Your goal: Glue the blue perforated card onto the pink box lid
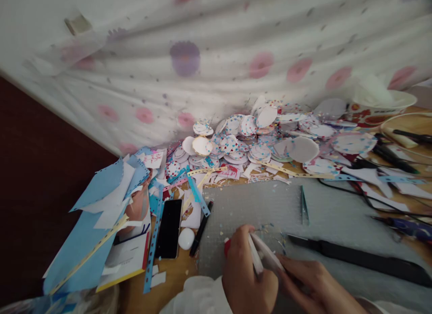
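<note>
My left hand is closed around a white, thin-edged round piece, its thumb pressing on the near side. A second white layer stands tilted beside it, with a narrow gap between the two. My right hand grips the lower right end of that layer with its fingers together. Most of both faces is hidden by my hands. A small red thing shows behind my left fingers; what it is I cannot make out. Both hands are over a grey cutting mat strewn with tiny scraps.
A black-handled knife lies right of my hands, with green tweezers behind. Round white and dotted pieces are heaped along the curtain. Left are a phone, a black marker and blue sheets.
</note>
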The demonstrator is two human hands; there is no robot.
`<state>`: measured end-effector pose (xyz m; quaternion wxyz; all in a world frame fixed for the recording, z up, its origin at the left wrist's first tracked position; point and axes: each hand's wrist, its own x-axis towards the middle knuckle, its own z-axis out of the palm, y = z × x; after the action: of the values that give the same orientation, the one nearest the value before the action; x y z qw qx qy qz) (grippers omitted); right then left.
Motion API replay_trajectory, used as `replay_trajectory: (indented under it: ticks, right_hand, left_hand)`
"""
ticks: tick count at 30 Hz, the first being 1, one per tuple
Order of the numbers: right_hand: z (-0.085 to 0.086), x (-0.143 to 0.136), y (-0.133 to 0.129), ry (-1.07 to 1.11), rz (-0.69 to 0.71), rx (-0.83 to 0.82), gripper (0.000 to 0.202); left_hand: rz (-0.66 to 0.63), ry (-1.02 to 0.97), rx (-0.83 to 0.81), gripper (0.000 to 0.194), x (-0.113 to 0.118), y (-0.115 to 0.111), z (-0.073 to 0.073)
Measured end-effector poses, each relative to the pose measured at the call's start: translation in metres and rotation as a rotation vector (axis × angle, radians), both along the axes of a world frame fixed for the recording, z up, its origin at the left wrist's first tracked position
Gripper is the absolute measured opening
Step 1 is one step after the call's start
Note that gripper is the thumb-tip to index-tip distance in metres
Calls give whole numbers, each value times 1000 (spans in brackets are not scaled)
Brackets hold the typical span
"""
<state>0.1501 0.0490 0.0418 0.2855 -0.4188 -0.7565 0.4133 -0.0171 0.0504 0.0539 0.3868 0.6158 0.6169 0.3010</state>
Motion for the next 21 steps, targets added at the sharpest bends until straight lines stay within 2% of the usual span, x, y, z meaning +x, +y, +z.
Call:
replay_trajectory:
  ticks: [4,7,12,16,19,21]
  right_hand:
    - [-7,2,1,34,-40,-62,32]
    - [-15,12,5,65,-137,-105,40]
    - [-23,26,14,87,-173,-232,37]
    - [-10,25,17,238,-272,-368,44]
    - [8,25,18,330,-277,-500,56]
    - [19,26,18,354,-288,-555,62]
  left_hand:
    - [4,4,-45,70,-4,6,0]
    - [3,-38,-97,64,-16,8,3]
    - [59,-117,-42,62,-37,12,9]
    - [81,-218,-39,55,-38,28,11]
    - [119,-237,-113,51,-30,44,3]
    - [99,-191,-140,49,-24,52,-5]
